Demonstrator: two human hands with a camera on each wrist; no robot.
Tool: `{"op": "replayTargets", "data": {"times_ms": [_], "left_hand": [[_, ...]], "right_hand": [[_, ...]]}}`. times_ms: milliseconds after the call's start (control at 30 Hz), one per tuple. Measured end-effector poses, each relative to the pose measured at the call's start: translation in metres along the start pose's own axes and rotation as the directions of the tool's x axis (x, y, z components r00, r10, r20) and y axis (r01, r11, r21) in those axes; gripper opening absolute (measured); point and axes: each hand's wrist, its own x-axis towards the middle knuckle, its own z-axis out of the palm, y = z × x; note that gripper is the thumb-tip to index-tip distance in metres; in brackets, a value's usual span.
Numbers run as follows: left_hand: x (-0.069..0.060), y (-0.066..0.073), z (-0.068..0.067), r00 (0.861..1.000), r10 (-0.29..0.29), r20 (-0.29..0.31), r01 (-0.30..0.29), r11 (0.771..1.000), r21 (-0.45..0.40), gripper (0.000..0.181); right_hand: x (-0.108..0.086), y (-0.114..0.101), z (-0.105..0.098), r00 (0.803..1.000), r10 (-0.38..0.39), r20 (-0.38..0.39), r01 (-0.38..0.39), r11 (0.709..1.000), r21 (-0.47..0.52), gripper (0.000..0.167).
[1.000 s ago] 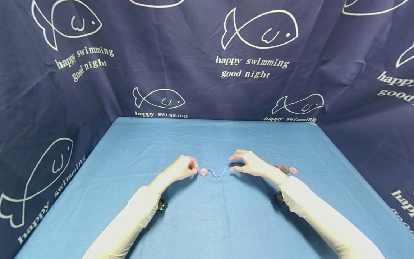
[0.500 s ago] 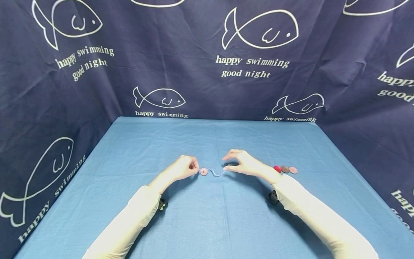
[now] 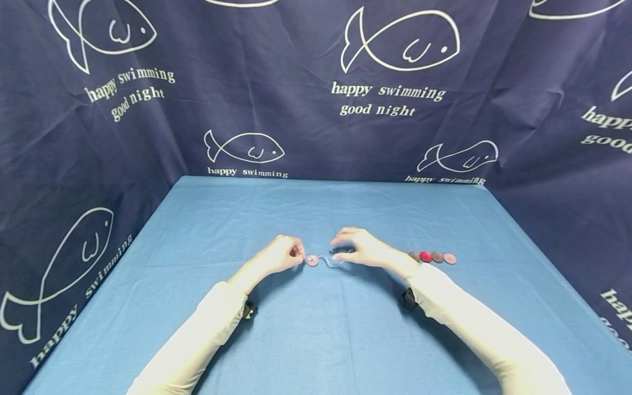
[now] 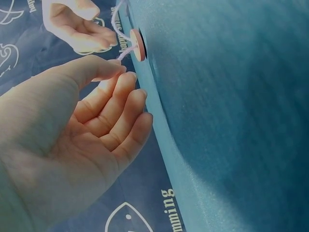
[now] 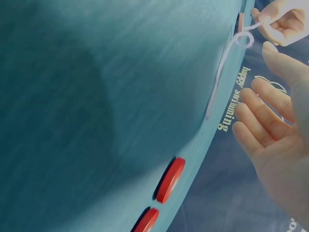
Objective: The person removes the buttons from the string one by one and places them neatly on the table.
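My left hand (image 3: 283,255) pinches one end of a pale lilac string (image 3: 329,264) between thumb and forefinger. Right beside those fingertips is a round pink button (image 3: 312,260); in the left wrist view the string meets the middle of this button (image 4: 140,46) and curves away from it. To the right, my right hand (image 3: 362,248) hovers over the string's loose part with thumb and fingers parted, holding nothing. The right wrist view shows the string (image 5: 219,72) making a small loop near the button and trailing along the cloth, apart from the right fingers.
A row of buttons lies by the right forearm: a brown button (image 3: 413,256), a red button (image 3: 425,256), another brown button (image 3: 437,257) and a pink one (image 3: 450,258). Blue cloth (image 3: 296,340) covers the table. Navy fish-print curtains (image 3: 306,82) stand behind and at both sides.
My right hand has moved left along the string, toward the button and the left hand, uncovering more of the button row. The left hand keeps its pinch in place.
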Motion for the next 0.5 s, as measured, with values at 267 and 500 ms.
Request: {"op": "replayTargets", "data": {"times_ms": [267, 500], "left_hand": [[0.0, 0.002, -0.001, 1.0, -0.002, 0.005, 0.002, 1.0, 0.006, 0.006], [0.0, 0.0, 0.001, 1.0, 0.007, 0.002, -0.007, 1.0, 0.009, 0.006]], "right_hand": [[0.009, -0.004, 0.004, 0.999, -0.044, 0.018, 0.044, 0.999, 0.019, 0.032], [0.016, -0.008, 0.009, 0.998, -0.039, 0.046, 0.038, 0.999, 0.023, 0.033]]}}
